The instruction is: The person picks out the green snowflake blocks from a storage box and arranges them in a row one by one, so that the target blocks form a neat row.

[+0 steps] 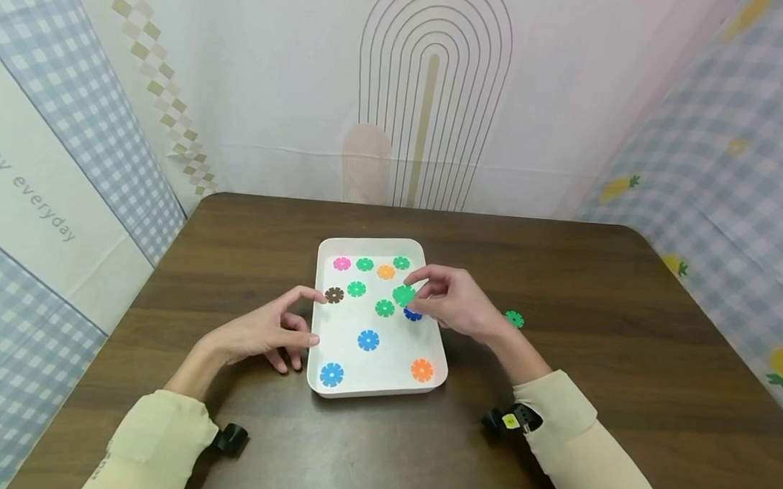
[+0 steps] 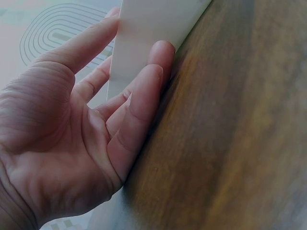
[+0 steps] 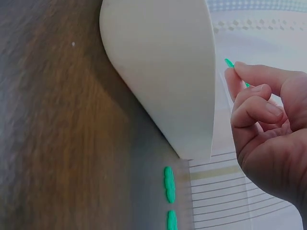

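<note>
White tray (image 1: 387, 382) lies on the brown table (image 1: 577, 294), 11 toothed discs (image 1: 368, 340) of mixed colours on its floor. Left hand (image 1: 265, 332): thumb and forefinger spread wide, touching the tray's left rim, apparently to steady it; nothing pinched. Right hand (image 1: 453, 298): thumb and forefinger closed narrow on 1 green disc (image 1: 402, 296), above the tray's right side. Right wrist view: 2 loose discs (image 3: 169, 185), also green, on the table beside the tray. Step in hand, judged: placing the pinched disc. Next move probably calls for lowering it to bare floor and parting the fingertips without nudging the dark blue disc (image 1: 413, 316).
</note>
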`<action>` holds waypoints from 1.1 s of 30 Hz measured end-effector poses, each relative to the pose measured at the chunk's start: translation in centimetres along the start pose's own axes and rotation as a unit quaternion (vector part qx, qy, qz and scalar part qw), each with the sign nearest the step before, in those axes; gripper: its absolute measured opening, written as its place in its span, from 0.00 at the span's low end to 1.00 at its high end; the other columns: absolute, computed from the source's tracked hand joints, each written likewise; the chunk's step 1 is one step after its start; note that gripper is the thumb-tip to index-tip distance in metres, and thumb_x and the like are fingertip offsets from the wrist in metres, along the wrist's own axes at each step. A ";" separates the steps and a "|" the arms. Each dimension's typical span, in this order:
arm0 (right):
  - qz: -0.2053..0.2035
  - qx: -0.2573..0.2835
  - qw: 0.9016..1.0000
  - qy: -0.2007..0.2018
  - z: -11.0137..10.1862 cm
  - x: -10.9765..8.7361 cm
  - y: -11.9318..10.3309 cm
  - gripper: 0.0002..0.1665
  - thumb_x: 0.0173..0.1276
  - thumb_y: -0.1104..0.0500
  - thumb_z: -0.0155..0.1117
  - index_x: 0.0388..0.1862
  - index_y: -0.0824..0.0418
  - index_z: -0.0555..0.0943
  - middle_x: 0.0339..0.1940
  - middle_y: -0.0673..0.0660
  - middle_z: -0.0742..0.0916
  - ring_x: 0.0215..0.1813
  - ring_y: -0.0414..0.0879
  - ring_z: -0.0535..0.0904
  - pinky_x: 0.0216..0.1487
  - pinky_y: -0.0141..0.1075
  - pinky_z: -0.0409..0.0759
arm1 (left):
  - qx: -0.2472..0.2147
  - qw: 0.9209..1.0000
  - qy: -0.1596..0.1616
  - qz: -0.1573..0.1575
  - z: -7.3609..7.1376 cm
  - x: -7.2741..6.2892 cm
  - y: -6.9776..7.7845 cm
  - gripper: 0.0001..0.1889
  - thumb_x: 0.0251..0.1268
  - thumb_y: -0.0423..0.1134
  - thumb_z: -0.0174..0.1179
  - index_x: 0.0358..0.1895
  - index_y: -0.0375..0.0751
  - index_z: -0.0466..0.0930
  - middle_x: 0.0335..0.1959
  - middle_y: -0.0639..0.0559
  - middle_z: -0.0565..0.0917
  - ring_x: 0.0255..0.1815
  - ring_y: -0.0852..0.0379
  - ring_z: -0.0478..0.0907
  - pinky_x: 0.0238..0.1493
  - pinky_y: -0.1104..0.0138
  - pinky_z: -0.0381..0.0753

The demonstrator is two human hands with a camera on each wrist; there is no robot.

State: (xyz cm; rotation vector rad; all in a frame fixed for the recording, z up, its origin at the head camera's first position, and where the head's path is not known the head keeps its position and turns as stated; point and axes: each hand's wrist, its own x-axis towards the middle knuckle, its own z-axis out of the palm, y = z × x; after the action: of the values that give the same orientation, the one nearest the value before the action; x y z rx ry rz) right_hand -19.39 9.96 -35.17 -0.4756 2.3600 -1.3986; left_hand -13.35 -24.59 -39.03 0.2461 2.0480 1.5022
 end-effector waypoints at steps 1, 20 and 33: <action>0.001 0.002 1.000 0.000 -0.1 0.0 0.1 0.21 0.69 0.60 0.75 0.60 0.54 0.84 0.38 0.58 0.88 0.24 0.49 0.72 0.23 0.31 0.71 | 0.000 1.000 0.000 0.000 0.0 0.0 0.0 0.39 0.72 0.43 0.70 0.78 0.52 0.56 0.35 0.45 0.84 0.30 0.48 0.87 0.27 0.59 0.88; 0.025 0.025 0.999 0.022 -2.3 -1.8 2.6 0.22 0.69 0.60 0.76 0.60 0.60 0.82 0.37 0.59 0.88 0.23 0.46 0.70 0.24 0.32 0.71 | 0.001 1.000 0.000 -0.005 0.0 0.0 0.1 0.39 0.72 0.45 0.71 0.78 0.52 0.56 0.35 0.46 0.84 0.30 0.48 0.87 0.27 0.60 0.88; 0.027 0.034 0.998 0.043 -4.6 -3.7 4.2 0.22 0.71 0.60 0.75 0.61 0.60 0.80 0.43 0.67 0.88 0.23 0.43 0.70 0.22 0.32 0.69 | 0.000 1.000 0.000 -0.004 0.0 0.0 0.1 0.39 0.72 0.44 0.70 0.78 0.52 0.56 0.36 0.45 0.84 0.30 0.49 0.87 0.27 0.60 0.88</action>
State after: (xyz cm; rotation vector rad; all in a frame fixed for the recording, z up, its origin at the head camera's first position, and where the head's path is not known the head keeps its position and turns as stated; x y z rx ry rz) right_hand -18.69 17.13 -36.32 -0.3371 2.3650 -1.4974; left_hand -13.39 -24.59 -38.94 0.2371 2.0465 1.4984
